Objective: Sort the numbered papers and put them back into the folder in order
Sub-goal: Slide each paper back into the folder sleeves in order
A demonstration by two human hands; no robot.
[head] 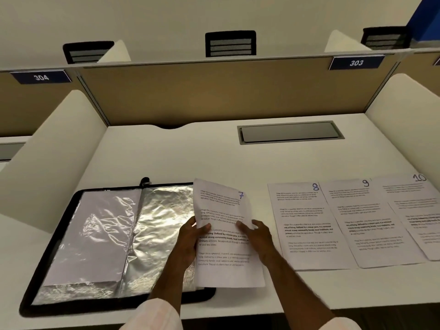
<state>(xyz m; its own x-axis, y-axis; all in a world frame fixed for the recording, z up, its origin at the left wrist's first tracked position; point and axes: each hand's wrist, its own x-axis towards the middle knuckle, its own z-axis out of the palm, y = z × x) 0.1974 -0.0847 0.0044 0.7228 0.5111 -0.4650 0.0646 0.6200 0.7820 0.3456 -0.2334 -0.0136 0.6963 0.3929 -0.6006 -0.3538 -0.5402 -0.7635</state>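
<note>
Paper 7 is held in both our hands above the right edge of the open folder. The left hand pinches its left side and the right hand its right side, thumbs on the printed face. We judge it goes next into the shiny sleeve on the folder's right half. We should find the opening first, then slide the sheet in flat and slowly, so the thin plastic does not wrinkle. Paper 8, paper 9 and paper 10 lie overlapping on the surface, right of the folder.
</note>
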